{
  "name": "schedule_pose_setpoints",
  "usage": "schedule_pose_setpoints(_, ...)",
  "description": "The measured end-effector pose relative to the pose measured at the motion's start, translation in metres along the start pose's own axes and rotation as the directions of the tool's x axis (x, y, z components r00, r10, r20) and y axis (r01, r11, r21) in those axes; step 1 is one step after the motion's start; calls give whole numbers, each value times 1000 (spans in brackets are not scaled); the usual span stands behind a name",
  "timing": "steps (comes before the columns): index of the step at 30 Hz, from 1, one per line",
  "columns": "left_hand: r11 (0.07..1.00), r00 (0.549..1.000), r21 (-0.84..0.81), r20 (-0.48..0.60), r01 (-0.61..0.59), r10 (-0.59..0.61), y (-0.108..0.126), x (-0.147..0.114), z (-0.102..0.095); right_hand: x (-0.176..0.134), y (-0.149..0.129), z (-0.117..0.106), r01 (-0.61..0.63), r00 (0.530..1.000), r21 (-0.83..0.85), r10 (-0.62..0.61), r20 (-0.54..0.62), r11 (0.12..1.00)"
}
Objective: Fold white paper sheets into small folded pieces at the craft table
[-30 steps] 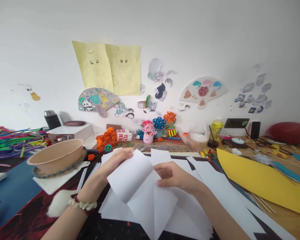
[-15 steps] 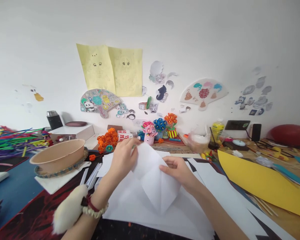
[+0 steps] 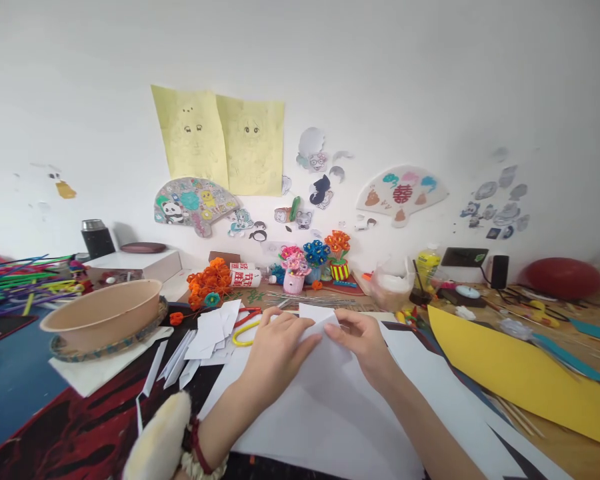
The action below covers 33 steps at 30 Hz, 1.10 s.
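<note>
A small white sheet of paper (image 3: 318,313) is held up between both hands, partly hidden by the fingers. My left hand (image 3: 279,347) grips it from the left, thumb and fingers closed on its edge. From the right, my right hand (image 3: 363,337) pinches the same sheet near its upper corner. Beneath the hands lies a stack of larger white paper (image 3: 330,427). Yellow-handled scissors (image 3: 243,335) lie just beyond my left hand, partly covered. A pile of white paper pieces (image 3: 213,331) and folded strips (image 3: 178,357) sits to the left.
A beige oval basin (image 3: 103,313) stands at the left, near a pile of coloured pipe cleaners (image 3: 27,283). Pipe-cleaner flower pots (image 3: 294,280) line the back by the wall. Yellow card (image 3: 510,360) and white sheets (image 3: 445,387) cover the right. A plastic cup (image 3: 393,287) stands behind.
The paper, earlier spread open with its creases showing, is now mostly hidden between my fingers. My hands have come closer together, and my left hand has moved down, uncovering the scissors and paper pieces.
</note>
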State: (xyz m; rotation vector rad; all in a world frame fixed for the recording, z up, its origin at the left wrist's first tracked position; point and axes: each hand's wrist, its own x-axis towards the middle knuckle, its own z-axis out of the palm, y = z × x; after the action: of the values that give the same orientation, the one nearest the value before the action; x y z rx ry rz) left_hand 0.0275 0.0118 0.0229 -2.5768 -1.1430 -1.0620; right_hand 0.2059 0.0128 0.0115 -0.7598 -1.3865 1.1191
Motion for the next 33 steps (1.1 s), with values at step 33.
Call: schedule_pose_setpoints(33,821,928,-433,158,372,-338,-2,0,4,5,19,-4,-121,985,-61,113,-130,991)
